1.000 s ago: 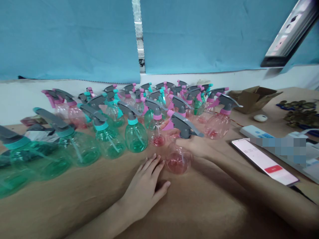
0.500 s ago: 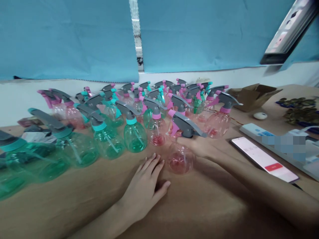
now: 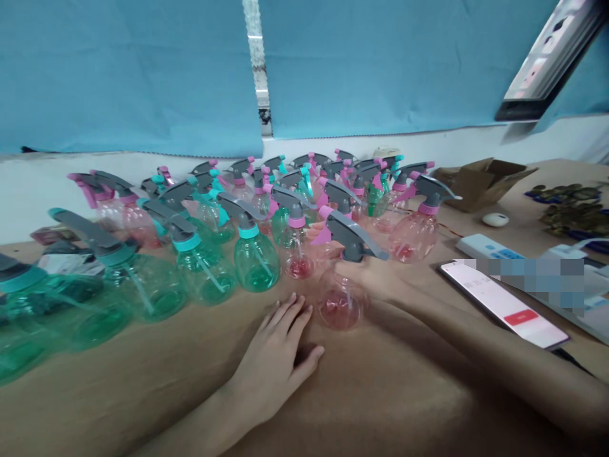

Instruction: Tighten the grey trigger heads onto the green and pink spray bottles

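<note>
My left hand lies flat on the tabletop, palm down and holding nothing, with the thumb out to the side. Just beyond its thumb, a clear pink spray bottle with a grey and pink trigger head stands upright. My right hand reaches behind this bottle from the right. Its fingers stretch out left past the trigger and are partly hidden by the bottle; whether they touch it I cannot tell. Close by are another pink spray bottle and a green spray bottle.
Several more green and pink spray bottles fill the table toward the wall. To the right lie a lit phone, a power strip, a white rounded object and an open brown cardboard box. Blue sheeting covers the wall.
The fingers of my right hand, earlier curled by the trigger, now reach out straighter behind it. My left hand and the bottles stay in place; the view shifts slightly.
</note>
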Demonstrator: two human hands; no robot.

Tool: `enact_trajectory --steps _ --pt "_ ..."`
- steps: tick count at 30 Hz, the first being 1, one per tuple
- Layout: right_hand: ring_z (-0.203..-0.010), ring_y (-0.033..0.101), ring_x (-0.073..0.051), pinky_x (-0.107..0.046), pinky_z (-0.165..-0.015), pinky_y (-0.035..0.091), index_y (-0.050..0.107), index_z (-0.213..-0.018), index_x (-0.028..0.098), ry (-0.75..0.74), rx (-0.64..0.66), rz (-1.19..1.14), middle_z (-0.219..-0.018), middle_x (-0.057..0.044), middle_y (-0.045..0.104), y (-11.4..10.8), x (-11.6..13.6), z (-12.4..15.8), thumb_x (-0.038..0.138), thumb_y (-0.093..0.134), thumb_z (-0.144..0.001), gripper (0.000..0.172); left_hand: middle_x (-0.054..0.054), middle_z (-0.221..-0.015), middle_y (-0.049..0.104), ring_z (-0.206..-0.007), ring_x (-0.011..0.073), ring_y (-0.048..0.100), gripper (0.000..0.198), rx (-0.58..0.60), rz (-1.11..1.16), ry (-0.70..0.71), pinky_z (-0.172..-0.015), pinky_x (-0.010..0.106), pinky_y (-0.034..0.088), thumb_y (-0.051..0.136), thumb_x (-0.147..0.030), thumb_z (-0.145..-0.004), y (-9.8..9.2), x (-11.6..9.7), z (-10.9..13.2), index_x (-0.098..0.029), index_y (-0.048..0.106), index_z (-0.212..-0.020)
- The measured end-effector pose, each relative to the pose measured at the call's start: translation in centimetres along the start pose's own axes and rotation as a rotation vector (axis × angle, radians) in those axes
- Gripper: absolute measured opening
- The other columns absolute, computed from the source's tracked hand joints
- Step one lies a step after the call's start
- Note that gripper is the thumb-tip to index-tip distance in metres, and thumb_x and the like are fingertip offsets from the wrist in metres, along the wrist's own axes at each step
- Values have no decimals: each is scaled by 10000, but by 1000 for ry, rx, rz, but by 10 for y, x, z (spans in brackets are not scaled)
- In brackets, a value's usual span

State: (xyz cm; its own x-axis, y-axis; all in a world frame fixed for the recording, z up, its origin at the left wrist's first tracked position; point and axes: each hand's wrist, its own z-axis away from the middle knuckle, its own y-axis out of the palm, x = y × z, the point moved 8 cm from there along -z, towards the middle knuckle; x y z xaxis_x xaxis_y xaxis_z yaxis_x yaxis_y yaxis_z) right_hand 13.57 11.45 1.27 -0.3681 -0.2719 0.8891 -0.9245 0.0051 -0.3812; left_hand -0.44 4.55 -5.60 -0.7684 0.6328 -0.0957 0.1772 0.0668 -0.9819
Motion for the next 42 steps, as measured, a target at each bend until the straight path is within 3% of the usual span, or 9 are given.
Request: enact_trajectory --steps 21,37,42 --pt "-637 471 -161 -321 -643 425 379 -556 229 26 -2 -3 -557 42 411 1 -1 0 252 516 -590 144 134 -1404 407 -1303 281 334 508 -21 26 9 -1042 487 306 457 -428 -898 1 1 2 -126 440 -1307" --pt "-534 399 -130 -274 -493 347 412 -506 223 89 25 49 -541 16 459 0 -1 1 290 518 -564 138 142 -1413 389 -1313 274 317 527 6 -16 14 -1047 484 299 439 -439 -907 2 0 0 -109 432 -1318" --pt "-511 370 -123 -267 -479 315 373 -471 226 91 52 67 -497 29 410 1 0 2 302 495 -580 180 140 -1413 390 -1311 275 321 530 8 -17 12 -1042 485 307 440 -443 -908 3 0 1 -111 430 -1320"
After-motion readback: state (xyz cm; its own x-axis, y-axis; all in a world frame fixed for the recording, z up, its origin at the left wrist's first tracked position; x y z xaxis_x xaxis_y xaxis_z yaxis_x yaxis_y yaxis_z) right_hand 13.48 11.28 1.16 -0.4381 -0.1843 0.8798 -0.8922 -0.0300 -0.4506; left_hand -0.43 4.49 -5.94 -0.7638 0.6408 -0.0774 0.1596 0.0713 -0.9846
